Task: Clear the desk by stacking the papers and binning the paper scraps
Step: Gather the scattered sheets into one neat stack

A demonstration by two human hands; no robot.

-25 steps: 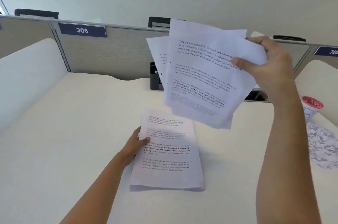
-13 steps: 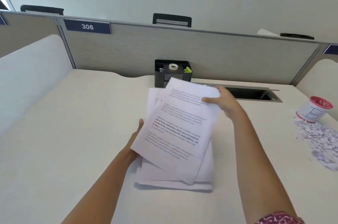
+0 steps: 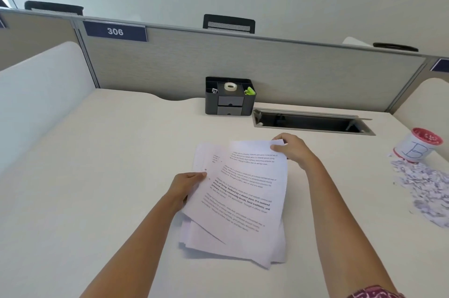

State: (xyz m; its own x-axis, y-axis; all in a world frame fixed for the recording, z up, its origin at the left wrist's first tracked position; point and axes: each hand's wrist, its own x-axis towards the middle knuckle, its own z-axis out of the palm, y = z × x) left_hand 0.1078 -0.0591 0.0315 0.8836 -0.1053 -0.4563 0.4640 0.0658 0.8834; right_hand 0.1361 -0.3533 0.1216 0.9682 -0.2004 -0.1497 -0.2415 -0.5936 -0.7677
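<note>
Hands, two, grip one uneven stack of papers.

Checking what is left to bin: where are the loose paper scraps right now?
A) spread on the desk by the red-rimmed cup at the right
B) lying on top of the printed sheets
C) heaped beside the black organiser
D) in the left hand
A: the paper scraps lie strewn on the desk just in front of the red-rimmed cup, far right.
</note>
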